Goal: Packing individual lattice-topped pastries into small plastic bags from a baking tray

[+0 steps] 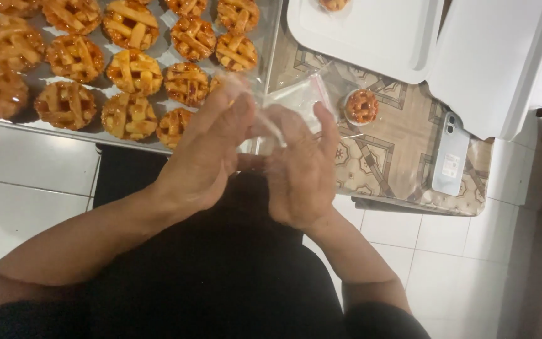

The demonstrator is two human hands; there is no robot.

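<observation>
My left hand (205,154) and my right hand (302,169) are raised together over my lap, fingers pinching a small clear plastic bag (290,103) between them. The bag looks empty and crumpled, its upper part standing above my fingertips. Just beyond my left hand a metal baking tray (265,37) holds several small lattice-topped tarts (134,70). One single tart in a wrapper (362,105) rests on the patterned tablecloth (390,157) right of my right hand.
A white plastic tray (371,44) with one tart at its far edge lies at the top. A white box lid (490,63) lies beside it. A light blue phone (451,154) rests near the table's right edge. White floor tiles surround.
</observation>
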